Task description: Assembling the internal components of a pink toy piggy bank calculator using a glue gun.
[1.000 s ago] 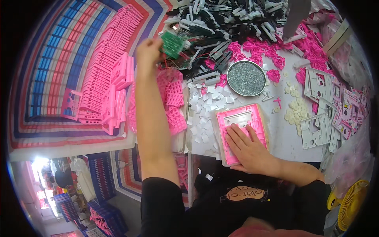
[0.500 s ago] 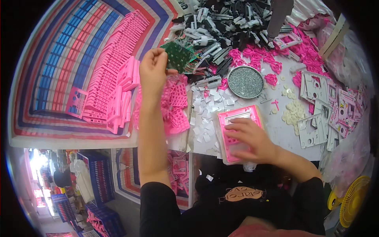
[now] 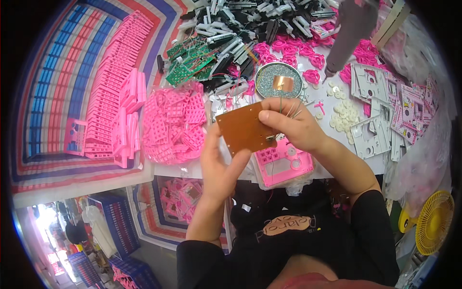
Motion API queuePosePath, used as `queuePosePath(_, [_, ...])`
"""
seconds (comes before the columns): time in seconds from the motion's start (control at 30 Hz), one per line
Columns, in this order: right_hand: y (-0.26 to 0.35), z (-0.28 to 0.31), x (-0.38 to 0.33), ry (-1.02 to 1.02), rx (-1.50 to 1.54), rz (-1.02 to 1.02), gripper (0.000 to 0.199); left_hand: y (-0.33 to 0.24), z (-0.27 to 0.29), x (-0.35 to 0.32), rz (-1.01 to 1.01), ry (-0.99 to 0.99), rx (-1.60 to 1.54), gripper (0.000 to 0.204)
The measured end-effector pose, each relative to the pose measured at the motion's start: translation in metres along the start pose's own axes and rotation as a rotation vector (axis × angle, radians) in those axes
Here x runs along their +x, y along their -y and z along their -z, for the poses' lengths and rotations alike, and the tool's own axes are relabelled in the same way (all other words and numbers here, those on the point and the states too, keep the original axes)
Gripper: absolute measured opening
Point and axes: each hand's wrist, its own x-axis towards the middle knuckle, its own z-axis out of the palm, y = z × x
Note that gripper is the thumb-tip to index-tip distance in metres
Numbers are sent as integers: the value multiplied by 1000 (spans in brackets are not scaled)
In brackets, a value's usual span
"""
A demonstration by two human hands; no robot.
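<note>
The left hand and the right hand are both closed on one brown board, held tilted above the counter. The left grip takes its lower left side, thumb at the near edge; the right grip pinches the far right part, thumb on the plain brown face, fingers mostly hidden behind. Thin wires show at the right fingers; where they run cannot be told.

Just beyond the board's near right corner, an open pink case lies on the counter, a pink keypad at its far left corner. The case is partly under the hands, and neither grip appears to hold it.

The step in hand looks to be turning or lining up the board. Moving it toward the case would call for a level board, wires kept clear, and thumbs shifted to the edges.

Beyond the hands sits a round tin of small silvery pieces, with green boards heaped to its left and a grey tool pointing down at its right.
</note>
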Motion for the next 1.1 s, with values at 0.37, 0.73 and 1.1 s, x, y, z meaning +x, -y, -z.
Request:
queuePosePath(0.37, [-12, 7, -25, -340, -495, 466, 23, 38, 14, -15, 169, -9, -318, 25])
queuePosePath(0.73, [-36, -4, -5, -19, 385, -633, 38, 17, 10, -3, 207, 343, -615, 33])
queuePosePath(1.1, [84, 81, -142, -252, -460, -704, 39, 17, 35, -39, 385, 259, -215, 28])
